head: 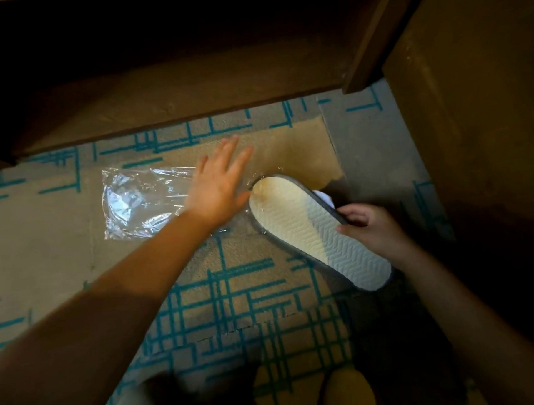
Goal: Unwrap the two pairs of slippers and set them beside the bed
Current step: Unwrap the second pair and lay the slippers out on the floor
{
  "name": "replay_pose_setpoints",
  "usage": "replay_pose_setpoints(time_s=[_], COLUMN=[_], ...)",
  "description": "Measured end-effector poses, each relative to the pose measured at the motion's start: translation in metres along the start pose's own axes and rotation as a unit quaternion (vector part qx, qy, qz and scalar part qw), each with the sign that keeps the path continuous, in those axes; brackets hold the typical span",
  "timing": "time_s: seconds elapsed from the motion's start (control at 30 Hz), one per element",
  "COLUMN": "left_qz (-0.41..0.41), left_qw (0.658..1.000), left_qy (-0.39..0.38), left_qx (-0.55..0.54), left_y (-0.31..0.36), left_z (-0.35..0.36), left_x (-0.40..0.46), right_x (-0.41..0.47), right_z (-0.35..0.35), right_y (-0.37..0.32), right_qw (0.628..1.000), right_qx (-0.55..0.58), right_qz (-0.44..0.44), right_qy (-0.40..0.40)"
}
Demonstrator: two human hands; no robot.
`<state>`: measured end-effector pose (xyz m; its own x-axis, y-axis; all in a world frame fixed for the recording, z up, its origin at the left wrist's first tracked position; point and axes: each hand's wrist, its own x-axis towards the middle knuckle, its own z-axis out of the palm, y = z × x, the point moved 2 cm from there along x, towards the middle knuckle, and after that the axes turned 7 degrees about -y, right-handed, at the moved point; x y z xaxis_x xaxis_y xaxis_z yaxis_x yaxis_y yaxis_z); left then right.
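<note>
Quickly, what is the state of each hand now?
Left hand: open, fingers spread, holding nothing, over the clear plastic wrapper.
Right hand: closed on the edge of the slipper, sole up.

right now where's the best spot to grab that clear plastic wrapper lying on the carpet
Probably its crumpled end beside the left hand. The clear plastic wrapper lies flat on the carpet, so pinch from above where the film puckers up; the flat far end offers little to catch.

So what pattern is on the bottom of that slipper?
A white zigzag, herringbone-like tread with a grey rim, on the slipper's sole; the head view shows it.
</note>
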<state>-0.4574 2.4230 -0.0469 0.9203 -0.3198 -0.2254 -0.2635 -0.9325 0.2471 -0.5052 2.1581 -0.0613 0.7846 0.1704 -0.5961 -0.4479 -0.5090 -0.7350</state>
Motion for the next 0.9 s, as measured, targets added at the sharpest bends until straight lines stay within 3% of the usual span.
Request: replay_pose_setpoints(time_s=[0.07, 0.1, 0.27, 0.37, 0.47, 0.57, 0.7, 0.77, 0.83, 0.9], left_qz=[0.003, -0.008, -0.111, -0.102, -0.087, -0.063, -0.1, -0.151, -0.226, -0.283], left_qw=[0.998, 0.998, 0.987, 0.985, 0.988, 0.991, 0.993, 0.965, 0.888, 0.814], left_qy=[0.066, 0.062, -0.116, -0.14, -0.128, -0.113, 0.024, 0.112, 0.146, 0.124], left_qx=[0.024, 0.028, -0.016, 0.012, 0.027, 0.018, -0.05, -0.183, -0.374, -0.493], left_y=[0.017, 0.025, 0.017, 0.006, 0.002, -0.002, 0.003, 0.008, 0.018, 0.039], left_z=[0.018, 0.031, 0.089, 0.094, 0.082, 0.064, 0.026, 0.016, 0.018, 0.026], left_x=[-0.026, -0.04, -0.083, -0.079, -0.054, -0.009, 0.031, 0.025, 0.0, -0.039], right_x=[0.002, 0.003, 0.001, -0.005, -0.008, -0.011, -0.016, -0.016, -0.016, -0.016], right_z=[0.001, 0.001, -0.009, -0.02, -0.025, -0.024, -0.016, -0.005, 0.009, 0.026], right_y=[0.005, 0.007, 0.019, 0.029, 0.039, 0.043, 0.04, 0.038, 0.034, 0.028], right_qw=[1.0, 0.999, 0.993, 0.978, 0.96, 0.959, 0.954, 0.952, 0.946, 0.938], right_qx=[0.014, 0.026, 0.092, 0.176, 0.253, 0.261, 0.287, 0.297, 0.318, 0.341], right_qz=[0.006, 0.007, 0.016, 0.03, 0.047, 0.043, 0.024, 0.025, 0.024, 0.016], right_qy=[0.018, 0.028, 0.078, 0.107, 0.112, 0.1, 0.076, 0.067, 0.059, 0.05])
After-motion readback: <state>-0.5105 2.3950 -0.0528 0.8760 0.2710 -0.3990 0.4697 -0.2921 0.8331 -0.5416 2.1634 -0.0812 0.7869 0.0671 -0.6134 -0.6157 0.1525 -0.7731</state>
